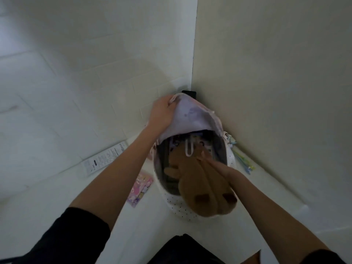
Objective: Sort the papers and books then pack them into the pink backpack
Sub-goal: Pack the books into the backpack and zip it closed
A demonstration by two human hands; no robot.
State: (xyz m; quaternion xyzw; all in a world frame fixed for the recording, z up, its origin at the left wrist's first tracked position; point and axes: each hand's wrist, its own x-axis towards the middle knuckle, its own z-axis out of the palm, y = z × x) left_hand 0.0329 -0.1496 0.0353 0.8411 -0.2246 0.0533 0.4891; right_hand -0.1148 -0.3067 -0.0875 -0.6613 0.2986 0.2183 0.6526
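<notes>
The pale pink fabric backpack with a white dotted front panel (190, 208) stands open on the white counter (266, 187), pushed into the corner of two pale walls. The left hand (162, 113) is closed on the raised top flap, pulling it up and back to hold the mouth wide, while the right hand (217, 168) grips a brown plush toy with dark patches (205, 189) and feeds it down into the opening. Books or papers already stand inside, with a large white paper clip (189, 148) showing on them. To do this well, I would keep the flap high and slide the toy down the front side, so it does not bend the paper edges. Left of the bag lie a pink printed booklet (140, 188) and a long white printed box (103, 159); thin green and blue sticks (244, 162) lie to the right, near the wall. The walls crowd the bag and leave little room behind it
</notes>
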